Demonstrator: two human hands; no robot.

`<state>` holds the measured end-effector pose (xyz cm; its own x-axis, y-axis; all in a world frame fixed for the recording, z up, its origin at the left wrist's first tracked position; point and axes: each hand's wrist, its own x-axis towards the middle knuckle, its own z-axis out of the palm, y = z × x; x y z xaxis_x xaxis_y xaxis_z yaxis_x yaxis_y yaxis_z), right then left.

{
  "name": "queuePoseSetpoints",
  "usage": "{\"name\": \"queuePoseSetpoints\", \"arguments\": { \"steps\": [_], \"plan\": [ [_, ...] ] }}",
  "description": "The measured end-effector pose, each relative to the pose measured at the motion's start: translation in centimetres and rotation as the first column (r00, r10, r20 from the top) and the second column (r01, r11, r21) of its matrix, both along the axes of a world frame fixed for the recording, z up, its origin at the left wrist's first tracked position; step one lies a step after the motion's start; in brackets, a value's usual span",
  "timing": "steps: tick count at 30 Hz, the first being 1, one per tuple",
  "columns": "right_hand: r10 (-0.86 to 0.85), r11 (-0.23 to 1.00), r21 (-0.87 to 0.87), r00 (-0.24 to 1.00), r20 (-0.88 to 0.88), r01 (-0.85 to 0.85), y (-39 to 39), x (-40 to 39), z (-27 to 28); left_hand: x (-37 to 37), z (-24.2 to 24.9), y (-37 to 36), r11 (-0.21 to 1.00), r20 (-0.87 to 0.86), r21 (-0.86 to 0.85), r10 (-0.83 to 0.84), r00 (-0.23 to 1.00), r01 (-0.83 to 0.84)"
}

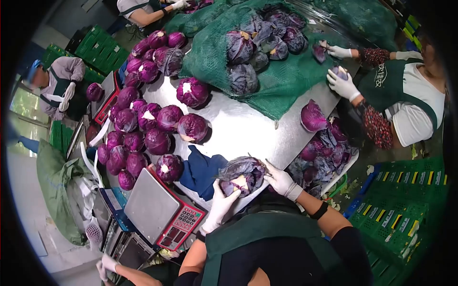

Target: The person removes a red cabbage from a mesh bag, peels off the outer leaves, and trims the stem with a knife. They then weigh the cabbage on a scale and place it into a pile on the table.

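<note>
Between my two gloved hands, at the near edge of the metal table [234, 128], is a red cabbage [243, 172] with loose, dull outer leaves and its pale cut stem facing up. My left hand [222, 202] grips its left side, thumb by the stem. On its right side, my right hand [280, 180] holds the leaves with bent fingers. A dark blue cloth [202, 171] lies just left of the cabbage. Farther left, a red-framed scale [152, 202] has a bare plate, with a trimmed cabbage [169, 168] beside its upper corner.
Many trimmed cabbages [145, 114] cover the table's left side. A green net sack [210, 62] with untrimmed cabbages lies at the back. A bin of leaves [324, 157] and green crates [400, 209] are at right. Co-workers [410, 90] stand right, left and at the back.
</note>
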<state>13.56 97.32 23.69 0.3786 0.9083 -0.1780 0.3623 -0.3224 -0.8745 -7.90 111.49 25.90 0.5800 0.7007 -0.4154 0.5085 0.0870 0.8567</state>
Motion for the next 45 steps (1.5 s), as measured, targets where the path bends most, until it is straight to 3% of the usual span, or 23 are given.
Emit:
{"name": "queuePoseSetpoints", "arguments": {
  "steps": [2, 3, 5, 8, 9, 11, 14, 15, 16, 18, 20, 21, 22, 23, 26, 27, 28, 33, 38, 40, 42, 44, 45],
  "plan": [
    [-0.041, 0.996, 0.074, 0.999, 0.008, 0.041, -0.7, -0.6, -0.2, 1.1, 0.2, 0.3, 0.953, 0.222, -0.302, 0.073, 0.972, -0.003],
    [-0.078, 0.995, 0.054, 0.996, -0.045, 0.080, -1.1, -0.7, 0.7, 1.6, 0.5, 0.4, 0.952, 0.230, -0.305, 0.071, 0.971, 0.003],
    [-0.150, 0.981, 0.101, 0.980, -0.131, 0.164, -2.0, -1.4, 1.0, 2.6, 0.9, 0.4, 0.859, 0.491, -0.511, 0.288, 0.823, 0.004],
    [-0.213, 0.975, -0.110, 0.956, -0.201, 0.194, -2.6, -1.2, 8.5, 2.8, -0.2, 1.4, 0.870, 0.499, -0.488, 0.214, 0.840, 0.068],
    [-0.246, 0.969, -0.032, 0.962, -0.120, 0.243, -3.3, -0.8, 9.5, 3.0, 0.2, 1.6, 0.893, 0.471, -0.449, 0.208, 0.858, 0.030],
    [-0.461, 0.887, -0.089, 0.861, -0.215, 0.452, -5.0, 0.7, 11.4, 3.8, 0.6, 1.8, 0.907, 0.412, -0.421, 0.171, 0.895, 0.021],
    [-0.682, 0.688, -0.328, 0.731, 0.014, 0.648, -12.5, 5.3, 2.8, 4.7, -0.8, 1.5, 0.957, 0.444, -0.267, 0.017, 0.896, 0.114],
    [-0.501, 0.785, -0.281, 0.833, 0.235, 0.552, -14.9, 6.5, 1.5, 4.8, -0.8, 1.3, 0.937, 0.418, -0.325, 0.021, 0.908, 0.129],
    [-0.283, 0.841, -0.271, 0.809, 0.516, 0.467, -18.3, 7.2, -1.9, 4.7, -2.1, 1.3, 0.932, 0.441, -0.321, -0.010, 0.898, 0.167],
    [-0.331, 0.919, 0.024, 0.736, 0.590, 0.394, -19.3, 6.2, -2.3, 4.5, -1.8, 2.2, 0.950, 0.323, 0.063, -0.310, 0.894, 0.307],
    [-0.248, 0.948, -0.058, 0.839, 0.484, 0.314, -18.2, 5.4, -2.8, 3.9, -0.5, 2.5, 0.931, 0.251, 0.054, -0.364, 0.897, 0.362],
    [-0.499, 0.746, -0.481, 0.865, 0.054, 0.461, -11.6, 3.3, 6.7, 3.7, -1.5, 2.1, 0.954, 0.291, 0.026, -0.292, 0.911, 0.297],
    [-0.328, 0.931, -0.114, 0.931, 0.162, 0.348, -11.0, 2.6, 3.6, 4.0, -2.4, 1.5, 0.973, 0.333, 0.002, -0.218, 0.918, 0.230],
    [-0.259, 0.966, 0.037, 0.941, 0.216, 0.257, -8.3, 1.8, 4.4, 4.8, -2.1, 0.9, 0.972, 0.326, 0.006, -0.224, 0.918, 0.234],
    [-0.051, 0.991, 0.134, 0.977, 0.209, 0.023, -2.1, 0.1, 3.8, 6.4, -1.3, 0.3, 0.997, 0.167, 0.056, -0.052, 0.985, 0.043],
    [-0.006, 0.974, -0.224, 0.993, 0.114, 0.032, -0.1, -0.3, 5.7, 6.4, -1.8, 0.7, 0.997, 0.160, 0.046, -0.065, 0.985, 0.059],
    [0.028, 0.998, -0.054, 0.966, 0.258, -0.014, 0.8, -0.8, 4.3, 6.1, -2.4, 0.9, 0.997, 0.151, 0.032, -0.076, 0.986, 0.072],
    [0.101, 0.994, -0.073, 0.920, 0.379, -0.079, 3.7, -1.2, 2.9, 6.3, -1.5, 2.2, 0.986, 0.207, -0.085, -0.121, 0.971, 0.141],
    [0.124, 0.991, -0.009, 0.902, 0.414, -0.133, 5.3, 1.4, 1.8, 7.7, -0.6, 3.2, 0.978, 0.237, -0.165, -0.083, 0.968, 0.124],
    [0.209, 0.977, -0.106, 0.923, 0.323, -0.184, 6.2, 2.6, 2.6, 7.7, -1.2, 3.7, 0.979, 0.187, -0.137, -0.123, 0.975, 0.150],
    [0.118, 0.992, -0.083, 0.948, 0.296, -0.097, 7.0, 3.1, -0.7, 7.7, -2.2, 4.6, 0.975, 0.191, -0.154, -0.130, 0.973, 0.160],
    [-0.026, 0.979, 0.200, 0.951, 0.310, -0.038, 6.5, 4.6, -5.7, 6.7, -2.2, 4.6, 0.968, 0.185, -0.181, -0.137, 0.973, 0.171],
    [-0.077, 0.988, 0.150, 0.938, 0.337, 0.027, 5.3, 5.4, -8.0, 6.0, -1.5, 4.6, 0.955, 0.165, -0.117, -0.253, 0.953, 0.273]
  ]
}}
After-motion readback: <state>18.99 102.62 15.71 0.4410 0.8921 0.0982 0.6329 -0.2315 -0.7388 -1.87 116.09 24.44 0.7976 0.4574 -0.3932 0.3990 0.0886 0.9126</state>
